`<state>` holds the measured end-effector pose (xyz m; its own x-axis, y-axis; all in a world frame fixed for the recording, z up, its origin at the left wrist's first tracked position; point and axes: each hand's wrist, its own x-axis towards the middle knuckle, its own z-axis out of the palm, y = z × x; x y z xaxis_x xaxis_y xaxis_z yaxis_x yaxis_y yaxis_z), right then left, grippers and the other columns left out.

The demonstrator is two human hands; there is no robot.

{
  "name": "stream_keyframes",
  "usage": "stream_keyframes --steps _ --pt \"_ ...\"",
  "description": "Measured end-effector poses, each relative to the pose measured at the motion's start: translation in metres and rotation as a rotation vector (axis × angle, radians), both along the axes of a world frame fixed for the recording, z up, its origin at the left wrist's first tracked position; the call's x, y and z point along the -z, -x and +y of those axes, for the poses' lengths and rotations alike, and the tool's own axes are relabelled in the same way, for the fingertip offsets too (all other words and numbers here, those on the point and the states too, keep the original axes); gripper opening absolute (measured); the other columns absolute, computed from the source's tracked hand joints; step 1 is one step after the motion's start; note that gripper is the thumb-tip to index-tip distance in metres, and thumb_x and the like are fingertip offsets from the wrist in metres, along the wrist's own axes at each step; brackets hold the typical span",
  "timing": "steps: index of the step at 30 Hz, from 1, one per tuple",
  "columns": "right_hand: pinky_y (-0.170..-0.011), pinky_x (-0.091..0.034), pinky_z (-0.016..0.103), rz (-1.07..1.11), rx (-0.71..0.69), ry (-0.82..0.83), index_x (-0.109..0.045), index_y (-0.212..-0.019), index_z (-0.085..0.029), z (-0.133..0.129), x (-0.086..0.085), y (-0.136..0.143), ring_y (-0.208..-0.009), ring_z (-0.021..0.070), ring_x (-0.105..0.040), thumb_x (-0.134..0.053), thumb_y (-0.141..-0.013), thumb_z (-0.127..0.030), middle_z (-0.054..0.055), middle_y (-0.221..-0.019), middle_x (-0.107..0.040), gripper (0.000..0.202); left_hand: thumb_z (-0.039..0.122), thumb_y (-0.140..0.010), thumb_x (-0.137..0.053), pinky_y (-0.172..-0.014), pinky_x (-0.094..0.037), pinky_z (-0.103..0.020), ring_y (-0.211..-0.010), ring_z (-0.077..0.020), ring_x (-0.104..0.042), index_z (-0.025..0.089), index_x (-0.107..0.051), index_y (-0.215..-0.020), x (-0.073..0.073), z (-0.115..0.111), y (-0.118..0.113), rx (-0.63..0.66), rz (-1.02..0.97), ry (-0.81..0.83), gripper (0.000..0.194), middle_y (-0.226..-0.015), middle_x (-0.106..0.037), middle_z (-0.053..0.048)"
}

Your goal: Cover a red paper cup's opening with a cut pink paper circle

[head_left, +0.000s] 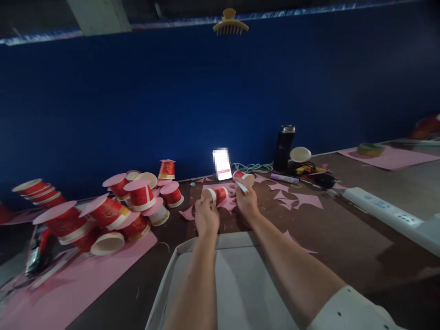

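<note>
Dim brown table (pixel 343 238) against a blue wall: the left hand (pixel 206 215) grips a red paper cup (pixel 216 194) lying sideways, the right hand (pixel 246 198) pinches a white-tipped stick (pixel 241 187) beside it. Pink scraps (pixel 295 199) lie around. Cup print is unreadable; the phone screen (pixel 222 165) is blurred out.

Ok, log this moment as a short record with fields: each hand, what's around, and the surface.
left hand: left hand holds a red paper cup on its side
right hand: right hand holds a second cup
under hands: pink paper scraps
left side: pile of cups capped with pink discs on a pink sheet
behind: lit phone, dark flask
surface: brown table
</note>
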<state>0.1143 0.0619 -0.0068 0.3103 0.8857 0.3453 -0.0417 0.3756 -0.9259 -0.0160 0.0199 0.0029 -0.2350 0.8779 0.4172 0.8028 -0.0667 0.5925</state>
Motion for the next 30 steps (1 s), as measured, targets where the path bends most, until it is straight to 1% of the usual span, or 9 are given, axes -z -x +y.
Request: stream_keyframes --steps 3,6,9,13,16,21,24,27,30 --pt "-0.046 -0.048 0.023 -0.006 0.043 0.001 -0.056 -0.118 -0.026 -0.001 -0.002 -0.001 -0.055 0.0123 -0.061 -0.048 -0.082 -0.045 0.003 -0.089 -0.068 0.041 0.022 -0.086 -0.044 -0.080 -0.045 -0.034 -0.093 -0.0234 -0.060 0.017 -0.063 -0.097 -0.003 -0.001 -0.002 0.012 -0.098 -0.081 0.022 -0.098 -0.064 -0.011" --pt "-0.056 -0.051 0.026 -0.020 0.118 -0.002 -0.057 -0.116 -0.024 0.000 -0.004 -0.003 -0.065 0.0144 -0.064 -0.047 -0.083 -0.045 0.004 -0.092 -0.068 0.040 0.025 -0.088 -0.042 -0.077 -0.045 -0.033 -0.089 -0.0227 -0.061 0.019 -0.062 -0.099 -0.004 -0.001 -0.002 0.052 -0.154 -0.115 0.024 -0.098 -0.067 -0.009" --pt "-0.065 -0.052 0.029 0.006 0.145 0.045 -0.058 -0.114 -0.022 0.004 -0.003 -0.004 -0.074 0.0166 -0.065 -0.048 -0.082 -0.045 0.005 -0.092 -0.069 0.041 0.029 -0.089 -0.041 -0.080 -0.044 -0.033 -0.089 -0.0220 -0.060 0.018 -0.064 -0.096 -0.005 -0.001 -0.001 0.059 -0.166 -0.216 0.026 -0.095 -0.067 -0.010" --pt "-0.064 -0.052 0.029 0.053 -0.031 0.113 -0.060 -0.108 -0.020 0.005 -0.002 -0.001 -0.073 0.0178 -0.066 -0.052 -0.079 -0.050 0.006 -0.085 -0.070 0.043 0.034 -0.090 -0.040 -0.079 -0.044 -0.031 -0.085 -0.0206 -0.061 0.017 -0.065 -0.091 -0.010 -0.001 0.000 0.086 -0.203 -0.254 0.031 -0.088 -0.068 -0.009" --pt "-0.065 -0.052 0.030 0.059 -0.159 0.105 -0.060 -0.106 -0.020 0.000 -0.003 0.004 -0.075 0.0173 -0.066 -0.054 -0.078 -0.053 0.006 -0.088 -0.069 0.043 0.034 -0.091 -0.039 -0.081 -0.044 -0.030 -0.086 -0.0196 -0.061 0.017 -0.065 -0.092 -0.012 -0.002 -0.001 0.121 -0.201 -0.241 0.032 -0.090 -0.068 -0.009" --pt "-0.068 -0.051 0.026 0.005 -0.195 0.063 -0.062 -0.099 -0.022 -0.008 -0.006 0.008 -0.079 0.0156 -0.063 -0.057 -0.078 -0.053 0.002 -0.088 -0.067 0.038 0.033 -0.090 -0.040 -0.085 -0.044 -0.030 -0.091 -0.0195 -0.060 0.017 -0.066 -0.095 -0.013 -0.004 -0.003 0.157 -0.202 -0.260 0.030 -0.095 -0.068 -0.009" --pt "-0.066 -0.051 0.025 0.019 -0.215 0.069 -0.061 -0.102 -0.022 -0.014 -0.010 0.010 -0.075 0.0147 -0.063 -0.061 -0.075 -0.051 0.001 -0.086 -0.067 0.039 0.031 -0.091 -0.040 -0.090 -0.044 -0.030 -0.099 -0.0185 -0.059 0.017 -0.064 -0.106 -0.015 -0.005 -0.004 0.259 -0.293 -0.307 0.032 -0.106 -0.066 -0.010" --pt "-0.063 -0.052 0.025 0.064 -0.295 0.093 -0.057 -0.107 -0.023 -0.018 -0.013 0.012 -0.073 0.0152 -0.064 -0.066 -0.072 -0.049 0.002 -0.087 -0.068 0.045 0.030 -0.090 -0.041 -0.096 -0.042 -0.031 -0.112 -0.0187 -0.055 0.018 -0.058 -0.119 -0.018 -0.008 -0.007 0.378 -0.378 -0.334 0.035 -0.122 -0.060 -0.010" --pt "-0.060 -0.052 0.027 0.139 -0.305 0.108 -0.055 -0.108 -0.022 -0.014 -0.011 0.011 -0.070 0.0162 -0.065 -0.066 -0.071 -0.052 0.002 -0.085 -0.068 0.048 0.030 -0.089 -0.045 -0.097 -0.043 -0.034 -0.119 -0.0209 -0.050 0.021 -0.052 -0.127 -0.018 -0.009 -0.008 0.355 -0.445 -0.324 0.040 -0.131 -0.053 -0.010"
